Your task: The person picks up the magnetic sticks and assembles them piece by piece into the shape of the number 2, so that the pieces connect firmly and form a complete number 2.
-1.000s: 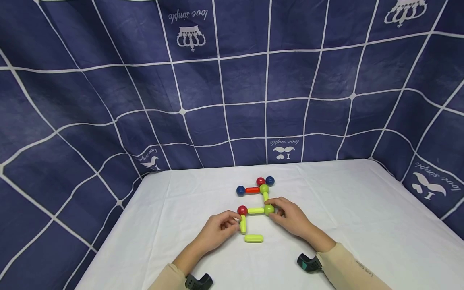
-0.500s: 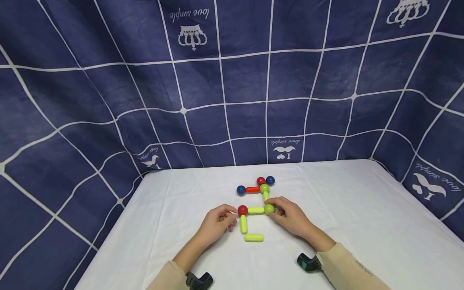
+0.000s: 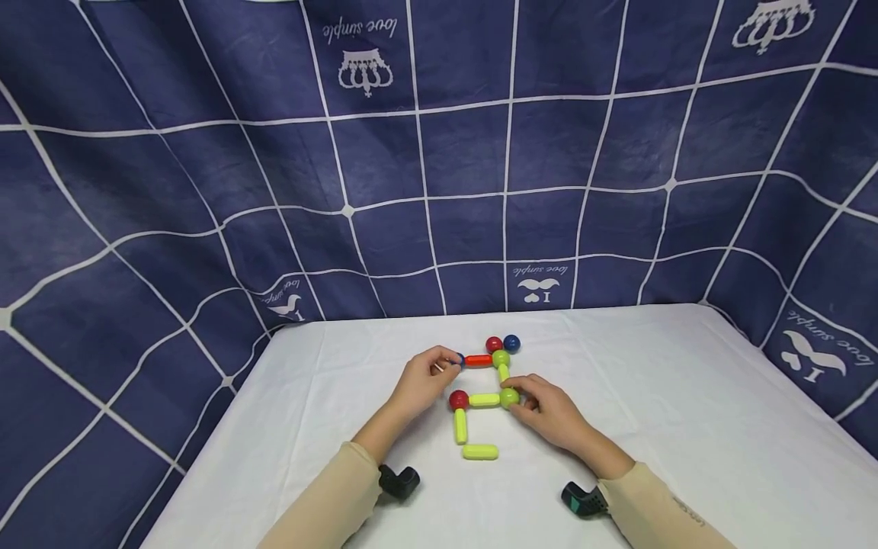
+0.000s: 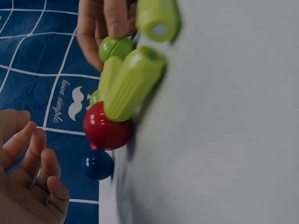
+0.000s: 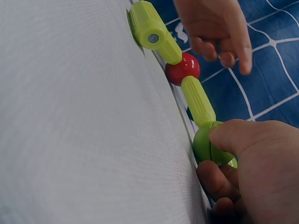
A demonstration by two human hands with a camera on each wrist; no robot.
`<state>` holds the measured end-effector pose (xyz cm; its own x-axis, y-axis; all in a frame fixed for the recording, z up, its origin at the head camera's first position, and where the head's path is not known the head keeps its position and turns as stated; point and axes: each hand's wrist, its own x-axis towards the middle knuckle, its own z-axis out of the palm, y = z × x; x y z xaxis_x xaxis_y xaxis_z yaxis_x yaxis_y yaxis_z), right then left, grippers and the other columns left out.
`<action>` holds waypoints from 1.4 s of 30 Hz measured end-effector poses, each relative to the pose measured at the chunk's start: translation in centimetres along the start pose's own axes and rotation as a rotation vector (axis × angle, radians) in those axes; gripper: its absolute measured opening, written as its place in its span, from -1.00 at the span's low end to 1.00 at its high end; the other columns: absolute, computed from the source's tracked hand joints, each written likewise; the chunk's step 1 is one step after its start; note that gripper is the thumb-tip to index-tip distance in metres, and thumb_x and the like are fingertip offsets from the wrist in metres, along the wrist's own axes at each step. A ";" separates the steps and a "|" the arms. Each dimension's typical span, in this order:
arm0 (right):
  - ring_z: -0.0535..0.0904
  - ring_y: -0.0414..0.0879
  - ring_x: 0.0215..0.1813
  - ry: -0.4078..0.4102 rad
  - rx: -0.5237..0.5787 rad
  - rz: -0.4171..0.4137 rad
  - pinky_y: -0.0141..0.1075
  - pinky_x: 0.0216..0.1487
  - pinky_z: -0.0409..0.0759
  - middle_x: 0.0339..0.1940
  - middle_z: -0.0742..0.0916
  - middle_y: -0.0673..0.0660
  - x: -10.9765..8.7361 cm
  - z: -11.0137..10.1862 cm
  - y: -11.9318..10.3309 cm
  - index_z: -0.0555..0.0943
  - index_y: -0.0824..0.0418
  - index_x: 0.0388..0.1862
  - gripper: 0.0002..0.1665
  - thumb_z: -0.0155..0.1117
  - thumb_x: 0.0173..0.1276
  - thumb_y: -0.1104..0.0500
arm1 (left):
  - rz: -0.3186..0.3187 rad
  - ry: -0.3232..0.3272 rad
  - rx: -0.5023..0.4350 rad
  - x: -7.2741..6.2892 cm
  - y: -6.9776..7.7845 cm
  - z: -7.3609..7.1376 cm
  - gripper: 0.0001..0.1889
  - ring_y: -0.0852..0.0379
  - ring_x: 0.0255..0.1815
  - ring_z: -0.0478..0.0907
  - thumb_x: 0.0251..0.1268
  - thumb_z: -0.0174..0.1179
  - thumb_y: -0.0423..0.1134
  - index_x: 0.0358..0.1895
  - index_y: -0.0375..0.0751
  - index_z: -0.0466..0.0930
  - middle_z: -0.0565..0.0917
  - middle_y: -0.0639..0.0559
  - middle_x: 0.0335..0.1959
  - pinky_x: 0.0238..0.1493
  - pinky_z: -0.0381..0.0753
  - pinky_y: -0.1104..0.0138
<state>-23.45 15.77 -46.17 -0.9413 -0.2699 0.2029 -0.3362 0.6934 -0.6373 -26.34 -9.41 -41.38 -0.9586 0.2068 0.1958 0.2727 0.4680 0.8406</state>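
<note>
Right hand (image 3: 552,412): clamped on nearer glossy green plastic-looking ball (image 3: 508,398), middle of white cloth-covered surface (image 3: 686,396) | left hand (image 3: 420,383): fingers loosely apart by leftmost glossy blue plastic-looking ball (image 3: 463,361), toward far edge | risk: a left-hand nudge could roll blue ball loose

Counter (image 3: 652,396), front to back

Nearest lies the front rod (image 3: 480,452). Behind its left end, the side rod (image 3: 460,427) reaches the left ball (image 3: 459,400); rightward, the middle rod (image 3: 484,399) reaches the corner ball (image 3: 509,398), by the right hand (image 3: 551,412). Behind that sits the rear ball (image 3: 501,359), the left hand (image 3: 424,381) to its left, two balls (image 3: 494,345) beyond.
</note>
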 end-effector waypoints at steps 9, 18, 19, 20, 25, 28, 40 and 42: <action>0.44 -0.26 -0.35 0.003 -0.001 0.009 -0.43 -0.34 0.44 -0.20 0.63 -0.15 0.1 0.1 0.1 0.63 -0.13 0.13 -0.57 0.42 0.29 0.15 | -0.011 0.030 0.021 5.5 0.9 0.8 -0.82 0.09 -0.20 0.51 0.34 0.28 -0.18 -0.04 -0.05 0.68 0.65 -0.01 -0.21 -0.14 0.53 0.32; 0.44 -0.29 -0.36 0.006 -0.004 -0.006 -0.43 -0.35 0.44 -0.19 0.63 -0.15 0.1 0.1 0.4 0.63 -0.14 0.13 -0.57 0.42 0.29 0.14 | -0.070 0.002 0.064 8.4 1.3 3.6 -0.77 0.00 -0.02 0.59 0.36 0.28 -0.14 0.03 -0.01 0.68 0.71 -0.03 0.02 0.03 0.61 0.22; 0.44 -0.29 -0.36 0.007 -0.005 -0.008 -0.43 -0.35 0.44 -0.19 0.63 -0.15 0.2 0.1 0.4 0.63 -0.14 0.13 -0.57 0.42 0.29 0.14 | -0.073 -0.001 0.071 8.6 1.2 3.9 -0.77 -0.01 -0.01 0.60 0.36 0.28 -0.15 0.04 0.00 0.68 0.71 -0.03 0.03 0.05 0.61 0.21; 0.44 -0.29 -0.36 0.009 -0.004 -0.011 -0.43 -0.35 0.44 -0.19 0.63 -0.15 0.2 0.1 0.4 0.63 -0.14 0.13 -0.57 0.42 0.29 0.14 | -0.075 -0.003 0.079 8.7 1.1 4.2 -0.76 -0.01 -0.01 0.61 0.35 0.28 -0.15 0.04 0.00 0.68 0.72 -0.03 0.03 0.06 0.62 0.20; 0.45 -0.30 -0.35 0.003 0.003 -0.021 -0.43 -0.33 0.45 -0.18 0.63 -0.16 0.3 0.2 0.2 0.63 -0.13 0.14 -0.57 0.41 0.30 0.14 | -0.126 -0.028 0.110 9.3 0.6 5.0 -0.69 -0.03 0.09 0.61 0.34 0.29 -0.12 0.11 -0.02 0.67 0.71 -0.03 0.07 0.14 0.60 0.15; 0.45 -0.31 -0.35 -0.003 0.005 -0.030 -0.44 -0.33 0.46 -0.17 0.64 -0.16 0.3 0.2 0.2 0.63 -0.11 0.14 -0.58 0.40 0.30 0.14 | -0.164 -0.056 0.142 9.4 0.2 5.4 -0.63 -0.05 0.16 0.58 0.33 0.31 -0.09 0.17 -0.02 0.65 0.70 -0.04 0.11 0.22 0.56 0.12; 0.44 -0.32 -0.37 0.007 0.001 -0.031 -0.44 -0.34 0.45 -0.17 0.64 -0.15 0.1 0.0 0.3 0.63 -0.10 0.13 -0.58 0.41 0.30 0.14 | -0.186 -0.100 0.347 9.5 0.4 6.2 -0.60 0.03 0.11 0.59 0.28 0.32 0.02 0.18 0.14 0.66 0.74 0.08 0.03 0.25 0.41 0.04; 0.44 -0.32 -0.37 0.009 0.002 -0.030 -0.44 -0.35 0.45 -0.17 0.64 -0.15 0.1 0.0 0.3 0.63 -0.10 0.13 -0.58 0.41 0.30 0.14 | -0.185 -0.096 0.375 9.5 0.6 6.3 -0.62 0.05 0.09 0.59 0.29 0.32 0.03 0.16 0.15 0.67 0.74 0.10 0.01 0.24 0.41 0.05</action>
<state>-23.62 15.93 -46.36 -0.9311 -0.2845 0.2284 -0.3641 0.6835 -0.6326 -34.76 -1.79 -42.22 -0.9869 0.1613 -0.0039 0.1253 0.7813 0.6115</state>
